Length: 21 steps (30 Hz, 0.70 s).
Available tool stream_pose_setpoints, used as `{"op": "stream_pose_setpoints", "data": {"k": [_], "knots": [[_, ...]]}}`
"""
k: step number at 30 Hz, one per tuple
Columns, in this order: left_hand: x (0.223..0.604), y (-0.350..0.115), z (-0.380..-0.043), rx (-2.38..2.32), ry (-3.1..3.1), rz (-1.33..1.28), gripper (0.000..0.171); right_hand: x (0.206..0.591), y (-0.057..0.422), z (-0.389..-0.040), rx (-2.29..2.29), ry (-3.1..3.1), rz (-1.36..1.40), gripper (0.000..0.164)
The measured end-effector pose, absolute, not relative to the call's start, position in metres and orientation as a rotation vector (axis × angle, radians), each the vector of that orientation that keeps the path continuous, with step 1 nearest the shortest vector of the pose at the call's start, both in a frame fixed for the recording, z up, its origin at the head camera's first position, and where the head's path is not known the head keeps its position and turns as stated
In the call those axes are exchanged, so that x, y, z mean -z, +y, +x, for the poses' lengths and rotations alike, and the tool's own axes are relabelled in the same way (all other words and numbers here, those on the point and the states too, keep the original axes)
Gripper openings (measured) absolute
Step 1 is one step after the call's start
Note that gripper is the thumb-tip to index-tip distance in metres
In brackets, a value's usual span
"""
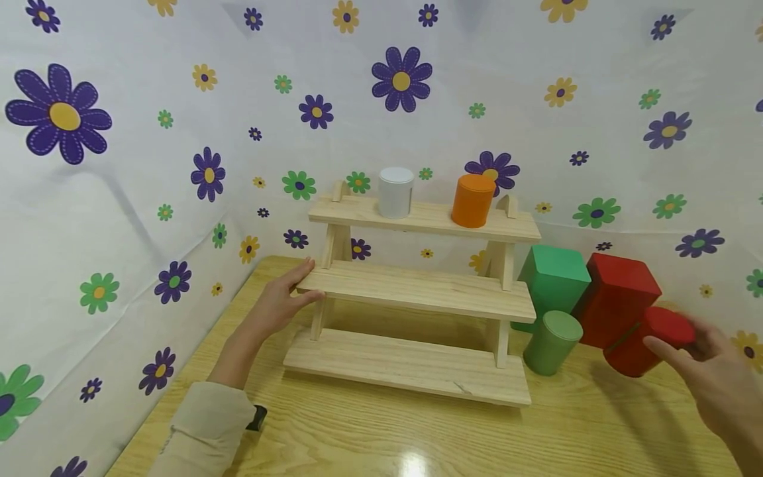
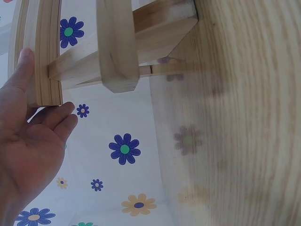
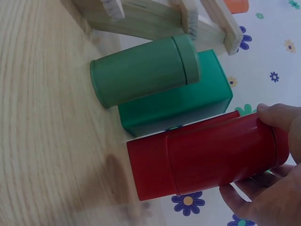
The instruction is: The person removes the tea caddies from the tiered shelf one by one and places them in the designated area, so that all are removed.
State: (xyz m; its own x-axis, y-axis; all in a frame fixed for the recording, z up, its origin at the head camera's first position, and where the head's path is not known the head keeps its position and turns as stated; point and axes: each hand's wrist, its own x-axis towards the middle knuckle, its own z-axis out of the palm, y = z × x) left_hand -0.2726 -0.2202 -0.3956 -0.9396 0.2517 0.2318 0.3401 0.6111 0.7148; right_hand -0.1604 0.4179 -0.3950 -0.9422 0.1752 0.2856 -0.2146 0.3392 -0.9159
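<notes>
My left hand grips the left end of the middle shelf of a three-tier wooden display stand. In the left wrist view, thumb and fingers of the left hand lie on opposite sides of the board's end. At the right, my right hand holds a red round tin near its lid, tilted and raised off the table. The right wrist view shows the red tin in front of a red box. A green round tin stands between the stand and the red tin.
On the top shelf stand a white tin and an orange tin. A teal-green box is behind the green tin, beside the red box. Flower-patterned cloth encloses the back and left of the wooden table.
</notes>
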Motion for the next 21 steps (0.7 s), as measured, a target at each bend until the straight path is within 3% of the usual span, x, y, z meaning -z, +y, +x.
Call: {"op": "stream_pose_setpoints", "data": {"k": [7, 15, 21], "knots": [[0.395, -0.22, -0.273, 1.239, -2.726, -0.487, 0.081, 0.406, 0.416, -0.165, -1.435, -2.44, -0.058, 0.057], [0.396, -0.22, -0.273, 1.253, -2.717, -0.487, 0.081, 0.416, 0.417, -0.169, -1.525, -2.426, -0.075, 0.044], [0.396, -0.22, -0.272, 1.251, -2.723, -0.495, 0.081, 0.424, 0.417, -0.172, -1.375, -2.557, -0.132, 0.069]]}}
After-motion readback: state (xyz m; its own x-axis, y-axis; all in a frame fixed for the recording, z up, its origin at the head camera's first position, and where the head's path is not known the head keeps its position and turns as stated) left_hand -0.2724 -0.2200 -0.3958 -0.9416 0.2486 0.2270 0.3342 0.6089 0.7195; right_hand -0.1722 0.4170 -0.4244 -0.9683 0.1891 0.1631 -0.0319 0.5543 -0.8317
